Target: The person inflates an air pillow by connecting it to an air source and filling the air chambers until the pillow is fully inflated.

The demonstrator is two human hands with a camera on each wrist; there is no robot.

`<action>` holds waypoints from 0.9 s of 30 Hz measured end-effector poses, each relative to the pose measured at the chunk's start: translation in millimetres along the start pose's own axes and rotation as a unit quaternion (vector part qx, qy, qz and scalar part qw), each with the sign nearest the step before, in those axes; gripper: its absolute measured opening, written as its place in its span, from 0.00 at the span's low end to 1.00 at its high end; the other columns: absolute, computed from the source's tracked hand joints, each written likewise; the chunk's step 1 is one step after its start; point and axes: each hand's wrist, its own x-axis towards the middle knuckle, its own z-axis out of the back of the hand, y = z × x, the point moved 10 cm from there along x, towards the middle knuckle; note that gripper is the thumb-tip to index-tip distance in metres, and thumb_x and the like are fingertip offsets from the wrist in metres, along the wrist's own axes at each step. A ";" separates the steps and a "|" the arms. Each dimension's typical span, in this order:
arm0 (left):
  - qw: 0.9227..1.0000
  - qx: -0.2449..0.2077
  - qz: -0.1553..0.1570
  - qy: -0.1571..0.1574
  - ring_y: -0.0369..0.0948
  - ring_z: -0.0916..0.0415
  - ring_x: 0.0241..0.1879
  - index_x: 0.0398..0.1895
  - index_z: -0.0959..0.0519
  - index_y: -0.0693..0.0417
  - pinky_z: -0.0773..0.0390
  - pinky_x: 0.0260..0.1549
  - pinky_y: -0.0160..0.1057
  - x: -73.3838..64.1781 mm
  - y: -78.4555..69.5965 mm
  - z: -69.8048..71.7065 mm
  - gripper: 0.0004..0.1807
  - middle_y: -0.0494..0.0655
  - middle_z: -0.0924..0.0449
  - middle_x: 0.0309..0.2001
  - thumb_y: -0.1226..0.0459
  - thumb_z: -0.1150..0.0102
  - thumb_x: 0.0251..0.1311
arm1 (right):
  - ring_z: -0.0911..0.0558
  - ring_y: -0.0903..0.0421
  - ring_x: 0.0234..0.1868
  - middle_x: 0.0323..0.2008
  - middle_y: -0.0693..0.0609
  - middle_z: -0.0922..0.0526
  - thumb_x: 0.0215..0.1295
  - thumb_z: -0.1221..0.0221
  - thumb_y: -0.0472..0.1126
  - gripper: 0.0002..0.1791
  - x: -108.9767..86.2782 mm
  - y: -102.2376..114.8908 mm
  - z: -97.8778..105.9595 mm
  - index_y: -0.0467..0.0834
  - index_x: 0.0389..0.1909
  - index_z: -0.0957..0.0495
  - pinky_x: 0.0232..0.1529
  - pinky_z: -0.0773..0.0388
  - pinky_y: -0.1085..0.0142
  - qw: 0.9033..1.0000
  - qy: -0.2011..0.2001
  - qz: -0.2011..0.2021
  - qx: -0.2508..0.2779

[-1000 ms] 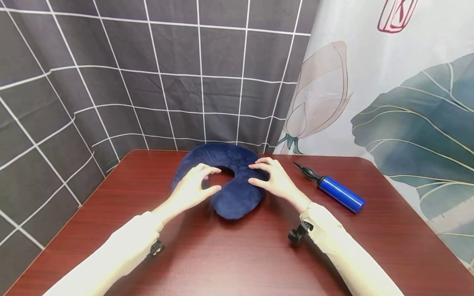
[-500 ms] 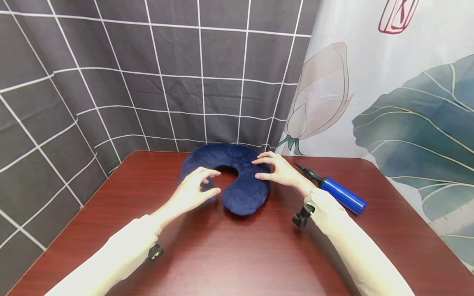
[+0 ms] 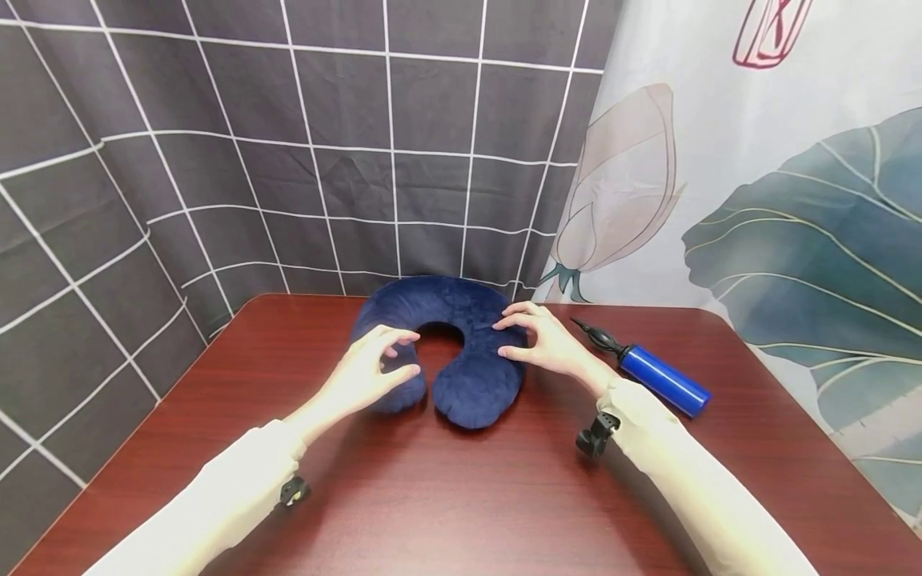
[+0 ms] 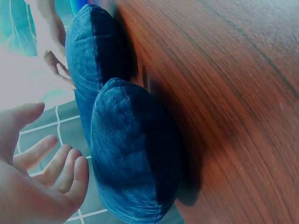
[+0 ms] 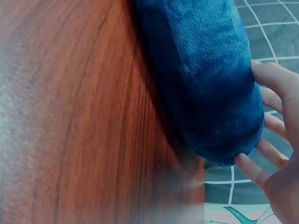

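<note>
A navy blue, plush U-shaped neck pillow [image 3: 475, 392] lies on the table, its two ends toward me. Over its left arm hovers my left hand [image 3: 363, 372], fingers loosely bent and thumb apart; in the left wrist view that hand [image 4: 42, 186] is beside the pillow [image 4: 126, 144] with a gap between them. My right hand [image 3: 543, 344] is at the pillow's right side, fingers spread. The right wrist view has the fingertips of this hand [image 5: 285, 182] against the plush surface of the pillow [image 5: 210, 70], with nothing gripped.
A blue hand pump [image 3: 663, 380] with a black nozzle lies right of the pillow on the reddish-brown wooden table [image 3: 446, 496]. Behind the table hang a dark grid-patterned curtain [image 3: 346, 184] and a white curtain with plant prints [image 3: 792, 256].
The pillow has turned and shifted slightly right, so its opening now faces me and both ends show. My right hand moved a little right; my left hand drew slightly left.
</note>
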 end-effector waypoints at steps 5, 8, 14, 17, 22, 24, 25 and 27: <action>1.000 -0.001 0.004 0.000 0.45 0.21 0.43 0.56 0.21 0.51 0.21 0.40 0.41 -0.1 2.5 1.3 0.24 0.50 0.18 0.52 0.60 0.30 0.55 | 0.27 0.44 0.60 0.58 0.46 0.24 0.54 0.29 0.47 0.21 -2.2 2.5 1.5 0.49 0.50 0.17 0.57 0.32 0.51 1.000 -0.004 -0.004 -0.004; 1.000 -0.002 0.006 0.000 0.45 0.21 0.43 0.56 0.21 0.51 0.21 0.40 0.41 -0.1 2.9 2.0 0.24 0.50 0.18 0.52 0.60 0.30 0.55 | 0.27 0.44 0.59 0.59 0.46 0.24 0.55 0.29 0.47 0.21 -1.9 2.7 1.6 0.49 0.50 0.17 0.54 0.30 0.54 1.000 -0.002 -0.004 -0.006; 1.000 -0.006 0.007 0.004 0.45 0.21 0.43 0.57 0.21 0.52 0.20 0.41 0.42 -0.4 1.8 2.4 0.24 0.51 0.18 0.52 0.60 0.30 0.55 | 0.26 0.48 0.56 0.59 0.47 0.25 0.56 0.30 0.47 0.22 0.9 -1.3 1.3 0.50 0.52 0.18 0.45 0.25 0.59 1.000 0.011 -0.007 -0.014; 1.000 -0.006 0.006 0.003 0.45 0.21 0.43 0.57 0.21 0.53 0.20 0.40 0.41 -0.8 2.8 2.0 0.24 0.51 0.18 0.52 0.60 0.30 0.55 | 0.26 0.48 0.58 0.60 0.47 0.25 0.57 0.30 0.47 0.22 3.1 -5.0 1.0 0.50 0.54 0.18 0.48 0.22 0.55 1.000 0.023 -0.012 -0.001; 1.000 -0.003 0.005 0.003 0.45 0.20 0.43 0.56 0.21 0.51 0.20 0.40 0.41 -1.3 3.2 2.5 0.24 0.50 0.18 0.52 0.60 0.30 0.55 | 0.26 0.48 0.61 0.61 0.48 0.26 0.58 0.31 0.48 0.22 7.1 -11.7 1.1 0.52 0.55 0.19 0.53 0.20 0.51 0.999 0.045 -0.021 0.014; 1.000 -0.002 0.006 0.004 0.45 0.21 0.43 0.56 0.21 0.51 0.20 0.40 0.42 -1.1 3.0 2.8 0.24 0.50 0.18 0.52 0.60 0.30 0.55 | 0.26 0.48 0.62 0.62 0.48 0.26 0.58 0.30 0.48 0.22 8.7 -13.5 1.8 0.52 0.55 0.18 0.55 0.21 0.50 0.998 0.051 -0.021 0.021; 1.000 -0.001 0.005 0.004 0.45 0.21 0.43 0.56 0.21 0.51 0.20 0.40 0.41 -0.8 3.3 2.8 0.24 0.50 0.18 0.52 0.60 0.30 0.55 | 0.26 0.48 0.62 0.62 0.48 0.26 0.58 0.30 0.48 0.23 9.4 -14.1 2.2 0.52 0.55 0.18 0.55 0.21 0.50 0.998 0.053 -0.020 0.026; 1.000 0.000 0.003 0.004 0.45 0.21 0.43 0.56 0.21 0.50 0.20 0.40 0.41 -0.5 3.1 3.0 0.24 0.50 0.18 0.52 0.60 0.30 0.55 | 0.25 0.47 0.62 0.62 0.47 0.26 0.58 0.30 0.48 0.23 10.4 -15.2 3.4 0.51 0.55 0.18 0.56 0.21 0.49 0.998 0.053 -0.016 0.033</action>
